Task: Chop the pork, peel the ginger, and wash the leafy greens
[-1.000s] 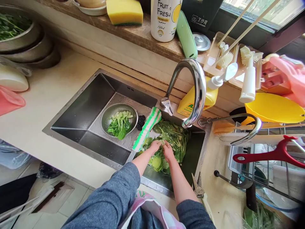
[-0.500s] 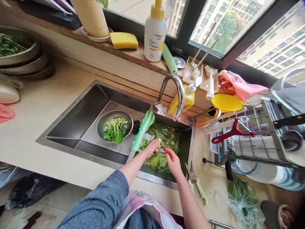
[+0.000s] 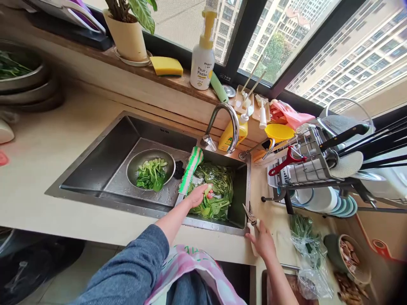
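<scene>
My left hand is closed around a leafy green, its pale stem end poking up by the fingertips. It is over the small right-hand sink basin, among many loose greens in water. At the counter edge right of that basin, my right hand grips the white handles of spring-loaded shears, whose pointed blades face the basin. In the larger basin sits a round metal bowl of cut greens. A green-and-white striped cloth drapes over the divider.
A curved faucet rises behind the basins, beside a yellow soap bottle. To the right stands a dish rack with a knife. Bagged greens lie on the right counter. Stacked metal bowls stand far left.
My right hand has left the basin, moved right and closed on the shears at the counter edge. My left hand stays over the basin with the leafy green. The view has shifted slightly right.
</scene>
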`<state>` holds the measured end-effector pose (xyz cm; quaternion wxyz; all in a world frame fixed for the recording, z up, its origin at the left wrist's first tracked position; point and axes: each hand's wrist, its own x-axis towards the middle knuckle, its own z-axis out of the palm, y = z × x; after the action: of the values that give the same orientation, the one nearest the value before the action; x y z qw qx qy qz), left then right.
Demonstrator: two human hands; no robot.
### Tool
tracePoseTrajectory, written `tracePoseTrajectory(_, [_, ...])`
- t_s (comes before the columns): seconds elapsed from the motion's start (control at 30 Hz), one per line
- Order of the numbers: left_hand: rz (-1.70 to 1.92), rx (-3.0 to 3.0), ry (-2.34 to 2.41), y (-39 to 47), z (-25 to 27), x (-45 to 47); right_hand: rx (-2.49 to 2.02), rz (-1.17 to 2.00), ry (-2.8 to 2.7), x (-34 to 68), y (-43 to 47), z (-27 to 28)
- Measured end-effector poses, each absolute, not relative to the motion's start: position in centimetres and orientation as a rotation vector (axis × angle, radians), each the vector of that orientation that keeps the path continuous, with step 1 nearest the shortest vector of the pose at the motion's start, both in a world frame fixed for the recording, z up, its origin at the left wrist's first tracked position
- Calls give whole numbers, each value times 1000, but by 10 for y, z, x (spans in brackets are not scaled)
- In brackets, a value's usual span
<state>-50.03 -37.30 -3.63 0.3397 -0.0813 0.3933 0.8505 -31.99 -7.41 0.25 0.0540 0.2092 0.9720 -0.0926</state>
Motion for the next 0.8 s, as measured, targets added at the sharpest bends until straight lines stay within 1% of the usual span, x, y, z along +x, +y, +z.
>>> tracePoseTrajectory(0.1, [2193, -122, 1097, -377, -31, -497, 627, -247, 2917, -311, -74, -3])
tracePoseTrajectory(0.17, [2171, -64, 1190, -378, -29, -496, 668, -292, 2939, -316, -88, 4])
tracePoseTrajectory(0.23, [2131, -23, 1267, -378, -25, -494, 628, -482, 2950, -324, -110, 17])
tracePoseTrajectory(0.33, [2059, 26, 1306, -376, -17, -492, 432, -852, 2900, -336, -148, 37])
tracePoseTrajectory(0.43, [2007, 94, 1326, -375, -4, -490, 318, -1064, 2764, -349, -178, 47])
tracePoseTrajectory(0.6, [1945, 234, 1363, -375, 12, -487, 258, -1136, 2654, -365, -196, 52])
tracePoseTrajectory(0.8, [1956, 186, 1356, -376, 11, -488, 193, -1142, 2632, -370, -201, 55])
